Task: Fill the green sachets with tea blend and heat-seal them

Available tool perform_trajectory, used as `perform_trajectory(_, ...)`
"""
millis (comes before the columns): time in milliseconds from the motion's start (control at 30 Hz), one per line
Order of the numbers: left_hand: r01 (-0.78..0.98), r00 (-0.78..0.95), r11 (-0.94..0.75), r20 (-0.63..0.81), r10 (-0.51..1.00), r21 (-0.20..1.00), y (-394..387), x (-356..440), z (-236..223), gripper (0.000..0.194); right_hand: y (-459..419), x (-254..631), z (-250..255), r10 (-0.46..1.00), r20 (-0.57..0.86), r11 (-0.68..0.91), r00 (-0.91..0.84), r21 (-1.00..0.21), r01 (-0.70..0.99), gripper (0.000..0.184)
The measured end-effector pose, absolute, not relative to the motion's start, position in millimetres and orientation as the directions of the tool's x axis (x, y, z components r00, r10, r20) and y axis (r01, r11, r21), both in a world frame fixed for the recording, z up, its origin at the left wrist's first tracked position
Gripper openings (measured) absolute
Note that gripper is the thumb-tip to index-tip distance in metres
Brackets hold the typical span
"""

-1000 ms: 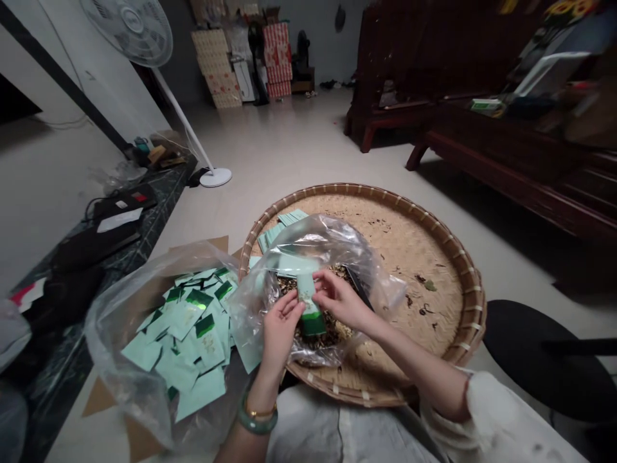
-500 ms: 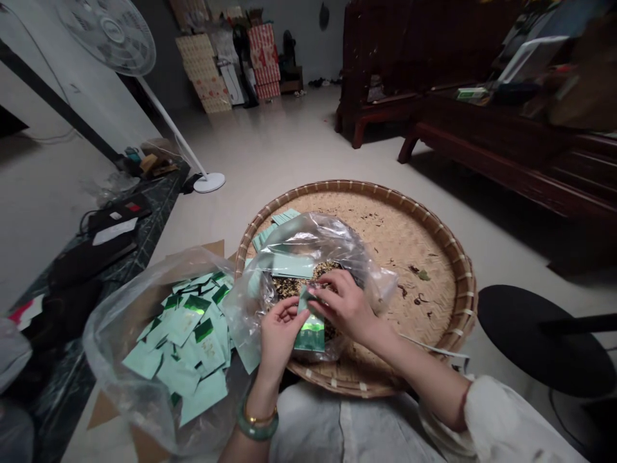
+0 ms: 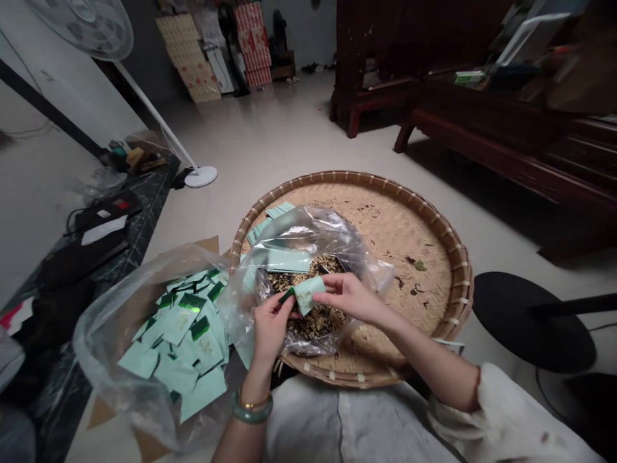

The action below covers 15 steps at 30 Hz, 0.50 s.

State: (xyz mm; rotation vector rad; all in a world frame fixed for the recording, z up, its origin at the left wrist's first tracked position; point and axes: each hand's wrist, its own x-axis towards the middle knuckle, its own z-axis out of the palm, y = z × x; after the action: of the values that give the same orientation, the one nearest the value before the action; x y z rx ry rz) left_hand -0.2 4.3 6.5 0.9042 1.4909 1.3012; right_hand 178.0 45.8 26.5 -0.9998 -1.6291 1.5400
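Above the plastic bag [image 3: 308,233] of dried tea [image 3: 315,325] on the bamboo tray [image 3: 400,257], the left hand [image 3: 270,326] and right hand [image 3: 348,299] pinch a pale green sachet [image 3: 306,294] between their fingertips, now turned sideways rather than upright.

On my left a white standing fan [image 3: 80,19] rises beside a dark stone ledge [image 3: 113,238] holding black bags [image 3: 67,270]. Patterned cartons [image 3: 186,58] are stacked against the far wall. To my right are a dark wooden bench [image 3: 482,122] and, nearer me, a round black stool [image 3: 527,321].
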Motion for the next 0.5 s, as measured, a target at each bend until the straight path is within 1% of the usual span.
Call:
perform_trajectory(67, -0.057, -0.298, 0.167, -0.176, 0.938, 0.984, 4.3, 2.0, 6.9, 0.031, 46.1, 178.6, 21.3, 0.906, -0.017, 0.016, -0.423, -0.997, 0.073, 0.019)
perform_trajectory(167, -0.061, -0.332, 0.181, -0.191, 0.924, 0.982, 4.8, 0.7, 6.2, 0.038, 46.5, 183.6, 16.8, 0.964, 0.076, 0.118, -0.255, -0.981, 0.152, 0.018)
perform_trajectory(233, -0.082, -0.333, 0.177, -0.195, 0.923, 0.981, 4.9, -1.1, 5.3, 0.041, 46.2, 186.3, 17.0, 0.971, 0.066, 0.099, -0.23, -0.986, 0.135, 0.019)
perform_trajectory(300, -0.117, -0.31, 0.172, -0.201, 0.929, 0.978, 4.6, -1.7, 4.8, 0.043, 45.6, 186.9, 19.3, 0.956, -0.022, -0.009, -0.292, -0.999, 0.044, 0.02)
perform_trajectory(367, -0.158, -0.273, 0.169, -0.207, 0.939, 0.973, 4.0, -1.0, 4.4, 0.043, 45.1, 185.9, 22.0, 0.909, -0.116, -0.148, -0.401, -0.988, -0.049, 0.023)
perform_trajectory(433, -0.187, -0.222, 0.17, -0.21, 0.952, 0.968, 3.3, -0.5, 3.5, 0.042, 45.2, 184.5, 23.1, 0.848, -0.185, -0.26, -0.496, -0.962, -0.085, 0.026)
perform_trajectory(500, -0.199, -0.169, 0.18, -0.215, 0.962, 0.963, 3.0, -1.4, 1.5, 0.04, 45.8, 183.5, 21.7, 0.802, -0.239, -0.34, -0.548, -0.936, -0.089, 0.029)
